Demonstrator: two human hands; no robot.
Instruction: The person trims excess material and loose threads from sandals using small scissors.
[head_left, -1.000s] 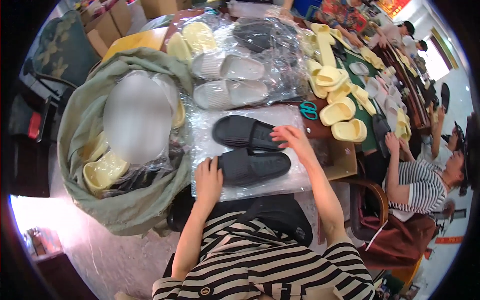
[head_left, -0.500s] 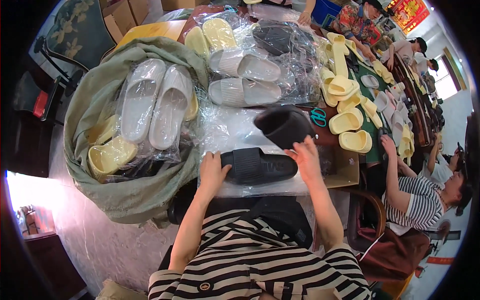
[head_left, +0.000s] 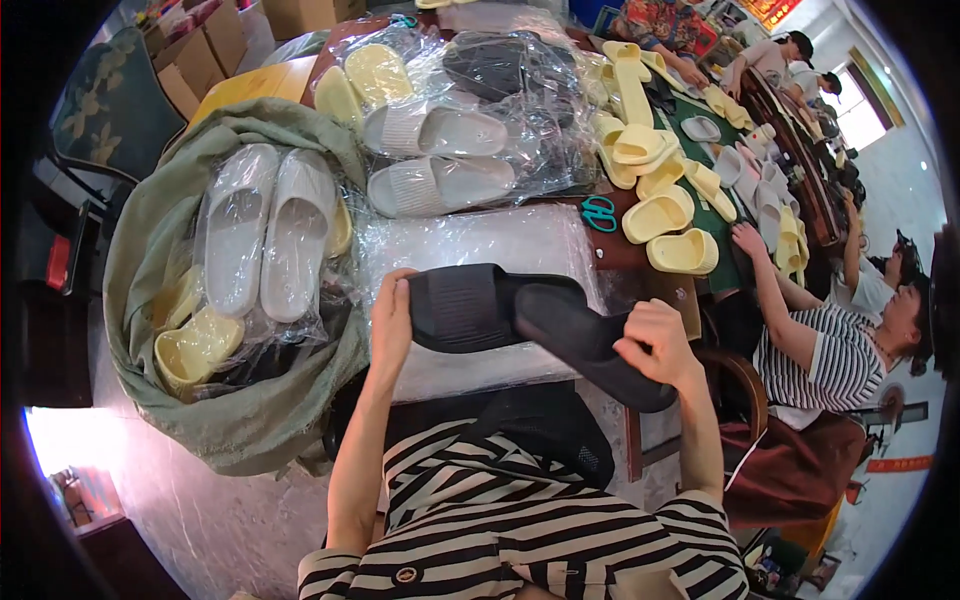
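Note:
My left hand (head_left: 393, 322) is closed on the toe end of a black slide slipper (head_left: 457, 308), whose ribbed strap faces up. In my right hand (head_left: 657, 343) is a second black slide slipper (head_left: 565, 325), tilted and gripped at its strap. One end of it overlaps the first slipper's heel. Both are held over a pile of clear plastic bags (head_left: 440, 238) at the table's near edge. Fingers of my right hand are curled round the strap and partly hidden.
To the left stands a green woven sack (head_left: 140, 330) holding bagged grey slippers (head_left: 238, 235) and yellow ones. Bagged slippers (head_left: 440, 185) lie beyond the plastic. Teal scissors (head_left: 599, 213) and loose yellow slippers (head_left: 660, 213) lie to the right. A co-worker in stripes (head_left: 835, 345) sits at the right.
My right hand has brought the second slipper down and nearer, against the first one. The first slipper is lifted in my left hand. The whole view has shifted slightly.

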